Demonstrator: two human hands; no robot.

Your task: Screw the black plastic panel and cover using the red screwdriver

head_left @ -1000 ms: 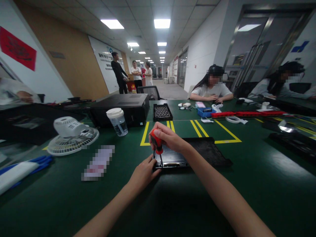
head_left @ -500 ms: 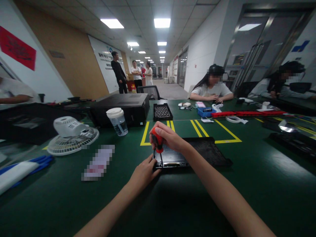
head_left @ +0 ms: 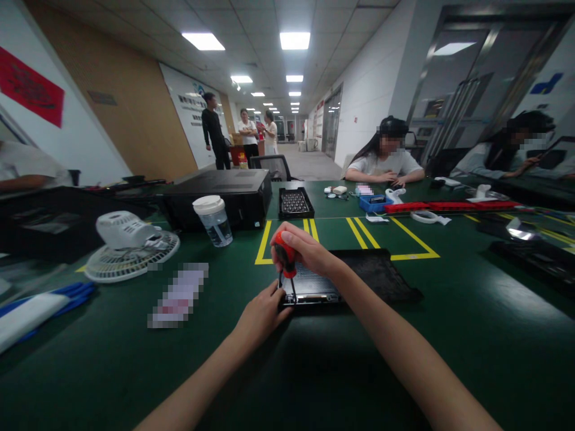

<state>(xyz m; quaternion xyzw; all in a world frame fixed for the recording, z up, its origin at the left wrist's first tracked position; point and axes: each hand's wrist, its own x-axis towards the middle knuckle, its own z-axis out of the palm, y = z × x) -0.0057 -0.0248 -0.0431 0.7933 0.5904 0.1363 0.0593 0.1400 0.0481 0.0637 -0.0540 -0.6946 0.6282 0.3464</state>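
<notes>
My right hand [head_left: 299, 246] is wrapped round the red and black handle of a screwdriver [head_left: 286, 245], held upright. Its dark shaft points down at the left end of a flat black casing [head_left: 372, 272], near a metal strip along the front edge. Whether the tip sits in a screw is too small to tell. My left hand [head_left: 266, 308] grips the casing's near left corner, the thumb along the front edge and the fingers at the left side. A ribbed greyish surface shows inside the casing, partly hidden by my right hand and forearm.
Left on the green table [head_left: 368, 371] are a white fan [head_left: 130, 248], a lidded cup [head_left: 213, 221], a blurred card-like item [head_left: 179, 296] and blue-and-white gloves [head_left: 45, 311]. Behind stand a black computer case [head_left: 215, 191], a black tray [head_left: 296, 203] and a blue bin [head_left: 372, 203]. A person sits opposite.
My hands, the screwdriver and the casing stay practically where they were. At the far right, a seated person's hand has come up with a dark flat object.
</notes>
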